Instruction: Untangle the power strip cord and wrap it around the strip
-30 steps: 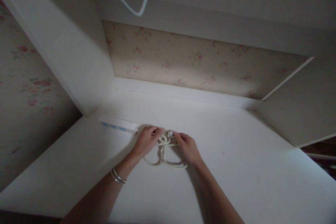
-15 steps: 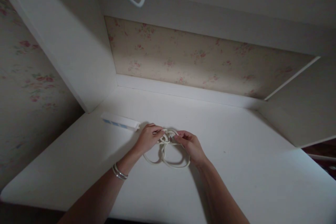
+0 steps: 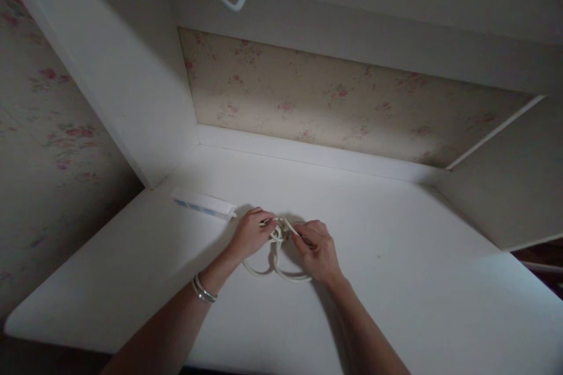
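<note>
A looped, tangled white power cord [image 3: 277, 263] lies on the white desk [image 3: 409, 287] between my hands. My left hand [image 3: 254, 231] is closed on the cord at the left of the knotted part, thumb and fingers pinching it. My right hand [image 3: 317, 249] pinches a strand of the same cord on the right, its fingers curled. To the left of my left hand lies a white power strip [image 3: 204, 205] with a blue-marked side, its cord end pointing toward that hand. Part of the cord is hidden under my fingers.
White panels [image 3: 114, 58] rise at the left and right of the desk. Floral wallpaper [image 3: 285, 91] shows behind, above a low white ledge [image 3: 308, 152]. A pale bent rod or cable [image 3: 237, 6] hangs at the top.
My right hand has shifted its hold and now draws a strand straighter, down to the right. The loop on the right is partly covered by it. My left hand stays nearly in place.
</note>
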`<state>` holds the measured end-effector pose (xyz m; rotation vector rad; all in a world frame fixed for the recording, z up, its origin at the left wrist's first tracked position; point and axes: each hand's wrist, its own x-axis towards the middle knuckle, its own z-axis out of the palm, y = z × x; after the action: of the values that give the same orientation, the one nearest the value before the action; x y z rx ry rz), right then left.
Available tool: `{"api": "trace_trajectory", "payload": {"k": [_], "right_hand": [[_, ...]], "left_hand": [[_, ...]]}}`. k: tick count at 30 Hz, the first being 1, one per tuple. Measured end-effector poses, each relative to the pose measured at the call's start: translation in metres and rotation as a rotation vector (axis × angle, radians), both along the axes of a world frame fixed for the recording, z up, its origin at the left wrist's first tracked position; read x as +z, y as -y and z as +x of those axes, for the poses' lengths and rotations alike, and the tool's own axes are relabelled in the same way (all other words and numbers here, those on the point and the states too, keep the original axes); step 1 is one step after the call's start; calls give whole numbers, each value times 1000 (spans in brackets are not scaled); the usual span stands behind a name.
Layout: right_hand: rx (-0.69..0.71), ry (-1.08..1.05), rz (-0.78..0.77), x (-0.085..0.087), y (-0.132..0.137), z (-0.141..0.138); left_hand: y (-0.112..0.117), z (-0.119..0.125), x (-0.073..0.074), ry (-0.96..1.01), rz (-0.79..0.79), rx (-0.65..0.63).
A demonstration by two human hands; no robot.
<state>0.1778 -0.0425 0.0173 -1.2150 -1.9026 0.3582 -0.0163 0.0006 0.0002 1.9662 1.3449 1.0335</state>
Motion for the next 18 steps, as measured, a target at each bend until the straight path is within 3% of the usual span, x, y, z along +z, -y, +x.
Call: {"api": "trace_trajectory", "payload": {"k": [8,14,18], "right_hand": [[-141,-292,-290,-7,-10,-1],[18,-118,-95,-10,-7,-2],[92,-31,-73,-10,-5,-2]], "left_hand": [[1,1,-3,16,110,54],[5,1,6,90,147,29],[7,2,9,102,148,6]]}}
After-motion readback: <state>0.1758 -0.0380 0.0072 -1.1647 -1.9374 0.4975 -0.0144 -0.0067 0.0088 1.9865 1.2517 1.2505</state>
